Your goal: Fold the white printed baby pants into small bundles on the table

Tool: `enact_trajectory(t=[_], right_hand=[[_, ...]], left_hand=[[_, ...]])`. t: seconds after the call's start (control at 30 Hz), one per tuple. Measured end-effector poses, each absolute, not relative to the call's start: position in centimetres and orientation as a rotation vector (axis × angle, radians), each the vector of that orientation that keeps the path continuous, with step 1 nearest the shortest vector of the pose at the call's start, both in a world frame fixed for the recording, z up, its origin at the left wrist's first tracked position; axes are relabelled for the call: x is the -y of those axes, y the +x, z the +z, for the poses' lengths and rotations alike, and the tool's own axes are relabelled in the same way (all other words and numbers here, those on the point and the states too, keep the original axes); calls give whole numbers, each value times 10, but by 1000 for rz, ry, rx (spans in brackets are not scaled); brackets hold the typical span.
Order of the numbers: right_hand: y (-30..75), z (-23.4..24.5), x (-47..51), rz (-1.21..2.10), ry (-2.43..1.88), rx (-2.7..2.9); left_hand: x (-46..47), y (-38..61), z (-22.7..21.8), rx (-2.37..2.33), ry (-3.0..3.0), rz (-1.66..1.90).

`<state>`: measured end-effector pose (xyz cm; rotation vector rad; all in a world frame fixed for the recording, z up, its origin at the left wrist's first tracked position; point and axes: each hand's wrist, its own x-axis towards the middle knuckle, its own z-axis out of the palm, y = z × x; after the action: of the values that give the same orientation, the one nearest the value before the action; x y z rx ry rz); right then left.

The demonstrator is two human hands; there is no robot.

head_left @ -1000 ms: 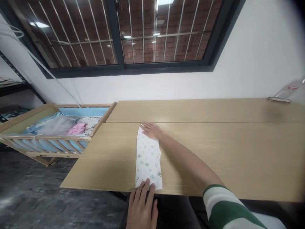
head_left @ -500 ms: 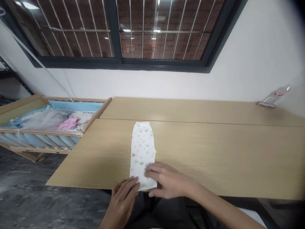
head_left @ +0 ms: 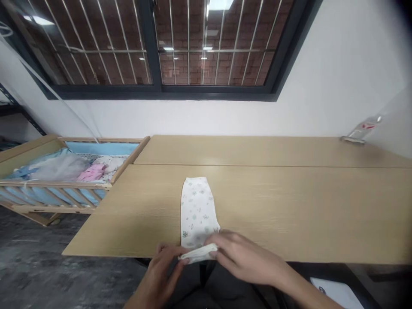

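A narrow, white garment with small green and grey prints, by its outline folded baby pants (head_left: 198, 210), lies lengthwise on the wooden table. Its far part rests flat, while the near end is lifted and bent up at the table's front edge. My left hand (head_left: 161, 272) pinches the left corner of that end between thumb and fingers. At the right corner, my right hand (head_left: 241, 255) grips the cloth the same way, with some fingertips hidden by the fabric.
The table (head_left: 289, 206) runs along the wall below a barred window (head_left: 212, 92). To the left stands a wooden crib (head_left: 106, 185) with blue lining and pink cloth (head_left: 92, 172). A clear plastic packet (head_left: 362, 131) leans at the far right. A white object (head_left: 336, 292) shows below the table's edge.
Both hands have taken hold of the near end of the pants and lifted it off the table. The garment has slid slightly toward me, and the view has shifted a little.
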<state>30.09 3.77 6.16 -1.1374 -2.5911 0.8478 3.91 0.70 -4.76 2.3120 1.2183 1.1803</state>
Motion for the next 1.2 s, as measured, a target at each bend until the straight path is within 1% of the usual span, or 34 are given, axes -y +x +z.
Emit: enact_trajectory(t=[0.1, 0.2, 0.27, 0.33, 0.43, 0.5, 0.6, 0.67, 0.73, 0.8, 0.9, 0.97, 1.07, 1.2], right_hand=[[304, 77, -62, 892, -1185, 2435], [304, 74, -105, 839, -1068, 2287], [302, 62, -143, 748, -1028, 2192], [299, 42, -181, 658, -1102, 2085], [294, 6, -231, 654, -1270, 1947], [292, -14, -252, 657, -1402, 1882], [292, -28, -262, 649, -1471, 1866], [291, -28, -256, 562, -1440, 1890], [288, -23, -240, 428, -1341, 1985], [280, -15, -219, 363, -1165, 2172], [265, -8, -185, 472, -871, 2494], [256, -11, -170, 580, -771, 2642], [252, -23, -167, 691, -811, 2753], [259, -33, -193, 618, -962, 2786]], left_hand=[[-36, 41, -24, -1321, 2241, 1257], [-87, 46, 3, -1463, 2255, 1213], [-127, 53, 17, -1528, 2282, 1029], [-166, 62, 25, -1651, 2288, 835], [-210, 77, 25, -1767, 2268, 715], [-222, 86, 20, -1804, 2276, 671], [-208, 96, 12, -1823, 2336, 627], [-180, 101, 3, -1792, 2394, 599], [-143, 108, -12, -1744, 2462, 578], [-107, 116, -30, -1768, 2552, 624], [-70, 127, -55, -1866, 2609, 681], [-60, 131, -64, -1902, 2628, 683], [-58, 132, -68, -1906, 2648, 657], [-60, 129, -64, -1901, 2643, 686]])
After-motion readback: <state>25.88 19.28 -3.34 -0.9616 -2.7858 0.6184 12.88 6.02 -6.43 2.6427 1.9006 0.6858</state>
